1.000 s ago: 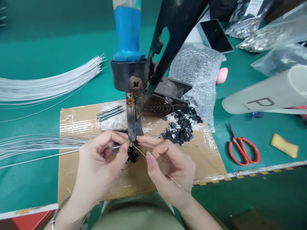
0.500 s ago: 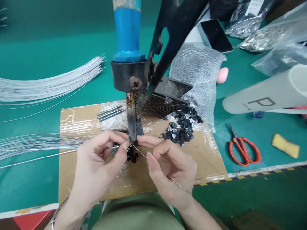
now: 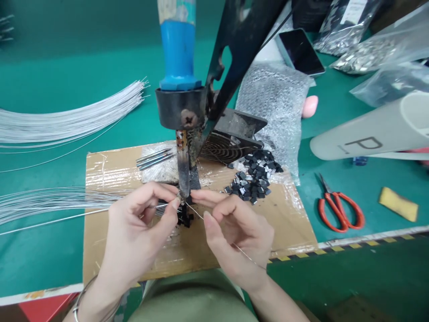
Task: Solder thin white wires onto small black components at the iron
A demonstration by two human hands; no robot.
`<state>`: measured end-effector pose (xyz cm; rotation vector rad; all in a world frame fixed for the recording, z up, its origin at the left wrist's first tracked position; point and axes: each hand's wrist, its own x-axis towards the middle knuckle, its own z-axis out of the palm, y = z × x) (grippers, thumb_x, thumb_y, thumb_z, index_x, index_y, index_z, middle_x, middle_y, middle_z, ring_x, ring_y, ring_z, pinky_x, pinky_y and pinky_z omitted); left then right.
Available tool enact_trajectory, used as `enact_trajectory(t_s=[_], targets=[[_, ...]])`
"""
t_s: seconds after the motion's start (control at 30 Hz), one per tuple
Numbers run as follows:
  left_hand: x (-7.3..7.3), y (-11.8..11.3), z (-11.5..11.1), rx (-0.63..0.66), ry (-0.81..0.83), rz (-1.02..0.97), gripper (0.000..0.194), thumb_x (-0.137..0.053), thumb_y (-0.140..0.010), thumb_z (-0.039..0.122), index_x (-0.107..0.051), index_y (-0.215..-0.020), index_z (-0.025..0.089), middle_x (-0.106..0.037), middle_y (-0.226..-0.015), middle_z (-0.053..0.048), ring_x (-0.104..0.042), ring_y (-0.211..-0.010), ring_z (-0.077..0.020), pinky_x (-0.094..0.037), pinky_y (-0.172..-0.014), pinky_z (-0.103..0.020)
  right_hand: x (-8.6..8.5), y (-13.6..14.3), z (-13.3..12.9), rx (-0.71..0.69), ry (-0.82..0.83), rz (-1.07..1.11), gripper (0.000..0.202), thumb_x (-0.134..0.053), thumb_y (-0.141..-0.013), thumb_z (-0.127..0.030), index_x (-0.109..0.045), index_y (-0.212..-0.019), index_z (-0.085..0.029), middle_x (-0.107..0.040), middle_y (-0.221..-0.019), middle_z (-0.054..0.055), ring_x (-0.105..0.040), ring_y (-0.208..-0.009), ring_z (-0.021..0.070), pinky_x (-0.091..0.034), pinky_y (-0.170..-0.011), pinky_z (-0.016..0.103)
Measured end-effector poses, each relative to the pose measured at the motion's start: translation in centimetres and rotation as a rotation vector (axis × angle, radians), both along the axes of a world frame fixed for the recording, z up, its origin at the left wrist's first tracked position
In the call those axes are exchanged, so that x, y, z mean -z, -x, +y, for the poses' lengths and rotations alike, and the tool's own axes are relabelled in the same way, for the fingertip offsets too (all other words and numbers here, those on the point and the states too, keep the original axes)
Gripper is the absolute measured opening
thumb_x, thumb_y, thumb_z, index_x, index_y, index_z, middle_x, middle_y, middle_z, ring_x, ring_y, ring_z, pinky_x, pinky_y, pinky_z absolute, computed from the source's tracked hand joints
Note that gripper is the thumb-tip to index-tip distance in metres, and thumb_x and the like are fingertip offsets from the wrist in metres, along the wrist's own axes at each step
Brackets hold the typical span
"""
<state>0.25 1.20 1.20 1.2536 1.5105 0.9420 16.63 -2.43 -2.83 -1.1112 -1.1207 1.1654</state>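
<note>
My left hand [image 3: 140, 228] is closed, its thumb and forefinger pinched on the end of a thin white cable [image 3: 60, 220] that runs in from the left. A tiny metallic piece shows at the fingertips, too small to make out. Just above it stands the tip of a blue-handled soldering iron [image 3: 183, 174], pointing down in a black holder [image 3: 181, 107]. My right hand [image 3: 241, 237] pinches a fine solder wire [image 3: 194, 211], which reaches up to the iron tip and trails back across the palm. Below the tip, partly hidden by the left fingers, lie small black parts [image 3: 185, 218].
Beneath the hands is a taped cardboard sheet [image 3: 107, 250]. Black connectors [image 3: 251, 179] are piled right of the iron, before a fan [image 3: 231, 143]. Two cable bundles [image 3: 83, 112] lie left. Red-handled scissors [image 3: 340, 210], a yellow sponge [image 3: 398, 204] and a white tube [image 3: 365, 129] are right.
</note>
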Motion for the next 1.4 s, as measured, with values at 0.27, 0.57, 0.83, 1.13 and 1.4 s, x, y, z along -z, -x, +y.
enact_trajectory(t_s=[0.27, 0.57, 0.83, 1.13, 1.4], targets=[[0.33, 0.0, 0.05, 0.004, 0.016, 0.018, 0.01, -0.077, -0.085, 0.016, -0.075, -0.076, 0.021, -0.072, -0.078, 0.0, -0.057, -0.062, -0.0112, -0.043, -0.055, -0.022, -0.05, 0.29, 0.02, 0.046, -0.005, -0.043, 0.022, -0.067, -0.093, -0.005, -0.062, -0.085, -0.024, -0.083, -0.122, 0.008, -0.081, -0.11, 0.0247, -0.065, -0.104, 0.044], [0.14, 0.15, -0.11, 0.025, 0.0, -0.007, 0.013, -0.076, -0.087, 0.013, -0.076, -0.079, 0.023, -0.072, -0.081, 0.003, -0.06, -0.067, -0.0085, -0.045, -0.06, -0.017, -0.05, 0.33, -0.16, 0.034, -0.018, -0.032, 0.022, -0.068, -0.094, -0.004, -0.062, -0.087, -0.024, -0.081, -0.125, 0.006, -0.08, -0.114, 0.022, -0.064, -0.106, 0.039], [0.1, 0.0, -0.22, -0.011, 0.014, 0.004, 0.01, -0.077, -0.085, 0.015, -0.075, -0.077, 0.02, -0.074, -0.082, 0.001, -0.06, -0.067, -0.0097, -0.044, -0.058, -0.019, 0.02, 0.39, -0.22, 0.028, -0.012, -0.027, 0.022, -0.068, -0.095, -0.004, -0.063, -0.089, -0.024, -0.08, -0.127, 0.006, -0.08, -0.114, 0.0219, -0.064, -0.106, 0.037], [0.47, 0.17, -0.09, 0.032, 0.004, 0.003, 0.01, -0.076, -0.087, 0.014, -0.074, -0.079, 0.02, -0.073, -0.081, 0.001, -0.061, -0.066, -0.0095, -0.045, -0.059, -0.018, 0.28, 0.36, -0.3, 0.024, -0.014, -0.02, 0.023, -0.068, -0.096, -0.002, -0.062, -0.09, -0.024, -0.079, -0.129, 0.002, -0.079, -0.115, 0.0177, -0.061, -0.109, 0.031], [0.4, 0.22, -0.13, 0.034, 0.0, 0.005, 0.01, -0.077, -0.087, 0.014, -0.076, -0.08, 0.022, -0.076, -0.084, 0.001, -0.062, -0.067, -0.0092, -0.046, -0.06, -0.017, 0.2, 0.45, -0.29, 0.026, -0.026, -0.015, 0.023, -0.069, -0.094, -0.002, -0.063, -0.09, -0.024, -0.079, -0.128, 0.002, -0.079, -0.114, 0.018, -0.062, -0.108, 0.031]])
